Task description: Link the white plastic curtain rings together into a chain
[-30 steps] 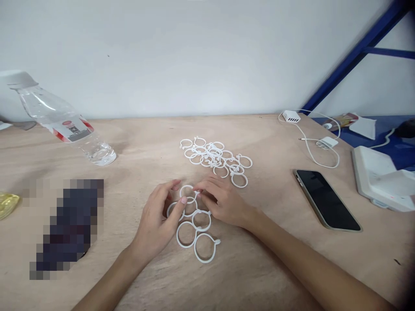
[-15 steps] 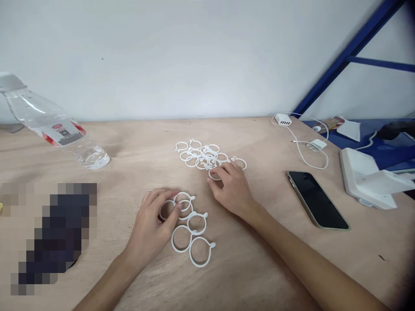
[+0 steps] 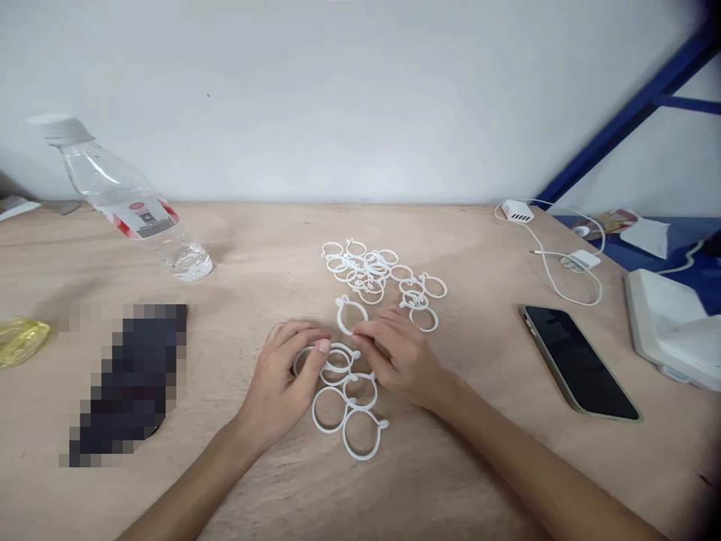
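Note:
My right hand (image 3: 402, 353) pinches a white curtain ring (image 3: 339, 319) by its lower edge, between thumb and fingers. That ring is tilted up, its small eyelet at the upper left. Beside it, my left hand (image 3: 287, 376) rests with curved fingers and the thumb apart from them, touching or just over the nearer rings; its fingertips partly cover one. Several linked or overlapping white rings (image 3: 361, 458) lie on the wood in front of my hands. Farther back is a loose pile of similar rings (image 3: 435, 285), some overlapping.
On the left a clear bottle (image 3: 149, 218) leans beside a pixelated dark object (image 3: 124, 383) and a yellow transparent item (image 3: 22, 342). A phone (image 3: 580, 361), a white stand (image 3: 670, 330) and a charger with cable (image 3: 517, 211) lie on the right. A wall rises behind the wooden table (image 3: 253, 240).
My right hand has come from the pile toward my left hand, bringing one curtain ring with it. Some rings at the pile's right side have shifted. The view has turned slightly left.

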A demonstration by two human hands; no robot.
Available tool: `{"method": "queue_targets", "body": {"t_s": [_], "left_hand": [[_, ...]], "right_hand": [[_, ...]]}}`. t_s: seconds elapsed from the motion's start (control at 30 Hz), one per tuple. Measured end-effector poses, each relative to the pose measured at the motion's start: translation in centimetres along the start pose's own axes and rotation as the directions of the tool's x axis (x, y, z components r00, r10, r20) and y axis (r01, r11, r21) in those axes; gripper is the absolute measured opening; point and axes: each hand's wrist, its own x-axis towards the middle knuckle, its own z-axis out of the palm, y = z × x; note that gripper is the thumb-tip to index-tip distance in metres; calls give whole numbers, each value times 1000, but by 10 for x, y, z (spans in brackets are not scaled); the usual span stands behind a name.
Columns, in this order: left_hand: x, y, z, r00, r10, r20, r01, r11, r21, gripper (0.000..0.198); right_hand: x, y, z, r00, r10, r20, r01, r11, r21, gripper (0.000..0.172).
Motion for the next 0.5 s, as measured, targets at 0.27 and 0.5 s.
{"method": "queue_targets", "body": {"t_s": [0.27,0.5], "left_hand": [[-3,-1,-3,990,138,8,-136,986,-101,19],[-4,-3,-2,986,139,-91,-152,976,-155,18]], "right_hand": [[-1,-20,16,991,-129,45,120,981,153,9],[-5,-19,12,994,58,-95,-29,958,284,8]]}}
